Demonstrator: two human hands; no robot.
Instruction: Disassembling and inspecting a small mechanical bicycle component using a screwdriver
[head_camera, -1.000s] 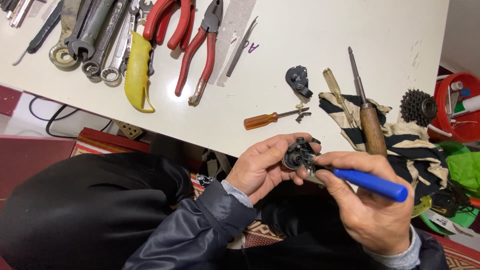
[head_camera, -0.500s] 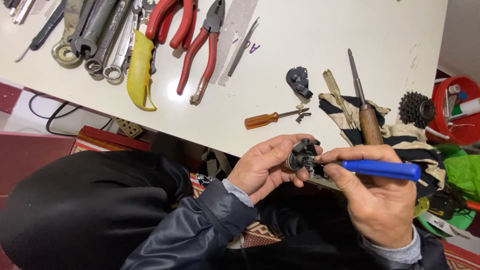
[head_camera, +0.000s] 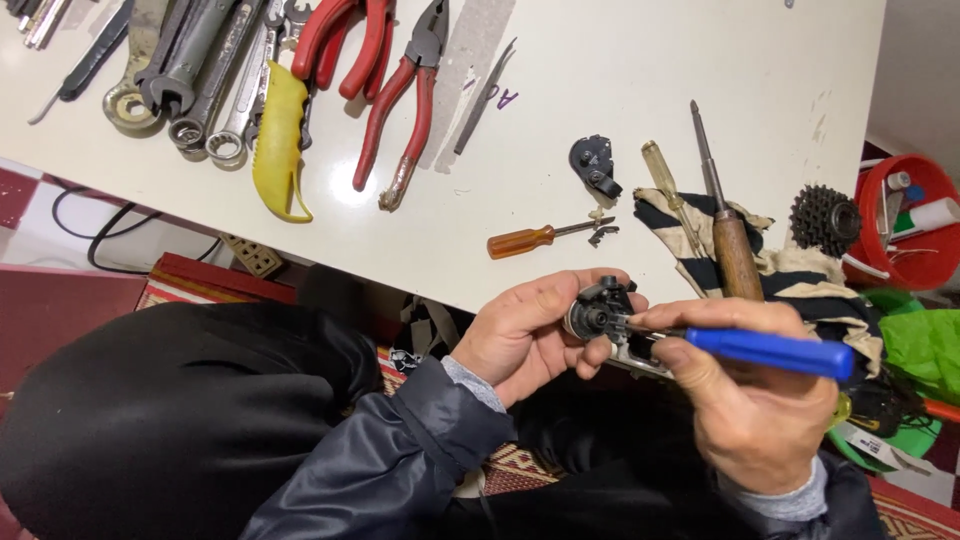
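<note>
Left hand (head_camera: 525, 335) is cupping a small black metal mechanism (head_camera: 598, 310) just off the worktop (head_camera: 600, 70) edge, fingers curled round its body, while right hand (head_camera: 745, 400) is pinching a blue-handled screwdriver (head_camera: 770, 350) into it; probably rigid, dense, greasy—best gripped by the body.

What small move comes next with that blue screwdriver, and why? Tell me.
Probably turn the blue screwdriver in place: its tip already sits against the black part, the left hand cradles that part, and the right hand grips the handle.

Blue-handled screwdriver (head_camera: 770, 352), striped cloth (head_camera: 800, 270)
</note>
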